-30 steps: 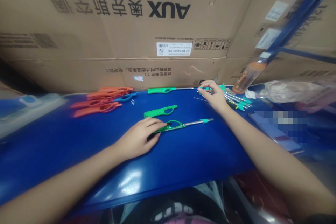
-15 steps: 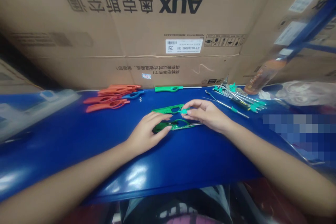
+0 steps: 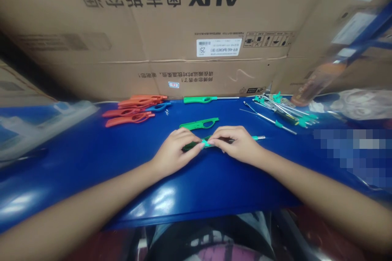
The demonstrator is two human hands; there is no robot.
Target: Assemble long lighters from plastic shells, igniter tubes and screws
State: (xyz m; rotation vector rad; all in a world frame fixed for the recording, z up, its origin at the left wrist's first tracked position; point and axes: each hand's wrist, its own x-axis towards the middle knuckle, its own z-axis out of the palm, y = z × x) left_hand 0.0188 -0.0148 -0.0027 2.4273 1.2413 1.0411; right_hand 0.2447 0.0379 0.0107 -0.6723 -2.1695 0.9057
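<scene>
A small teal piece (image 3: 205, 143) sits between the fingertips of both hands, over an open green handle (image 3: 190, 146) whose long axis runs left to right, its metal-tipped rod (image 3: 260, 138) showing past the right hand (image 3: 233, 140). The right fingers are narrow, pinching the teal piece; the left hand (image 3: 174, 151) curls over the handle, thumb at the piece, though I cannot tell how firmly it grips. Just beyond lies a green half-shell (image 3: 199, 124); red handles (image 3: 131, 110) are farther left, teal-fitted rods (image 3: 284, 110) right. The widest room on the table (image 3: 226, 187) is toward its near edge
</scene>
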